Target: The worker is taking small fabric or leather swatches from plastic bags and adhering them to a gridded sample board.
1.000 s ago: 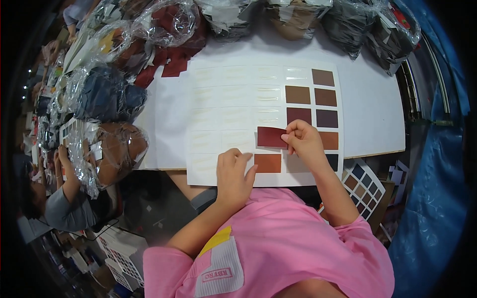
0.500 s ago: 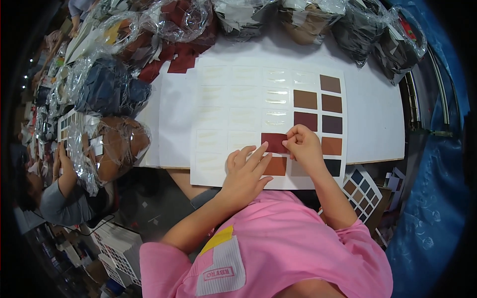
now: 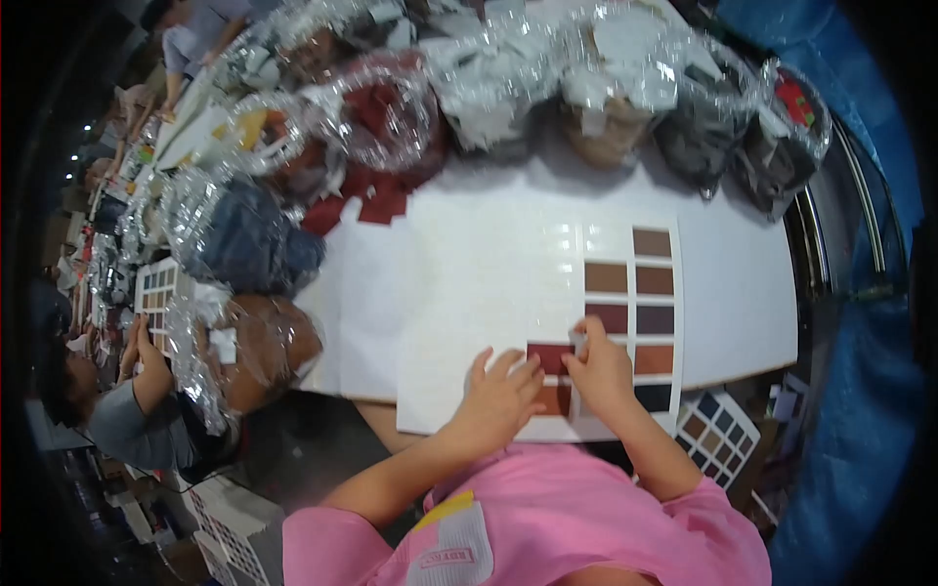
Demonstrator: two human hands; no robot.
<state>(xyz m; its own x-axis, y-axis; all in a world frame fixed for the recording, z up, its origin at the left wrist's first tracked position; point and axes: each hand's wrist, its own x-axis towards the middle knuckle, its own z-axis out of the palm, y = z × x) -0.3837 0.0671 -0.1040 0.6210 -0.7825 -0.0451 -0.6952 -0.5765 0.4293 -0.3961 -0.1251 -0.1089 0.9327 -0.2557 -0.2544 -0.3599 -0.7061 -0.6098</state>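
A white swatch card (image 3: 459, 293) lies before me, with swatches in its right columns. My left hand (image 3: 493, 398) rests on it with spread fingers, its fingertips at the left side of a dark red swatch (image 3: 550, 357). My right hand (image 3: 603, 373) has thumb and forefinger pinched at that swatch's right edge, and a small pale grey piece (image 3: 577, 343) shows at the fingertips. Below is an orange-brown swatch (image 3: 554, 400), partly covered by my left fingers. Brown (image 3: 607, 277) and maroon (image 3: 606, 318) swatches sit above the right hand. Shiny streaks show in some bare cells.
Clear plastic bags of coloured pieces, among them a blue one (image 3: 244, 239) and a brown one (image 3: 259, 352), line the table's far and left sides. A person (image 3: 147, 410) works at left. A filled swatch card (image 3: 718, 435) lies lower right, beside a blue curtain (image 3: 850, 420).
The whole view has shifted, so table, card and bags appear lower. My right hand stays by the red swatch's edge, where a pale grey piece now shows. My left hand stays spread on the card.
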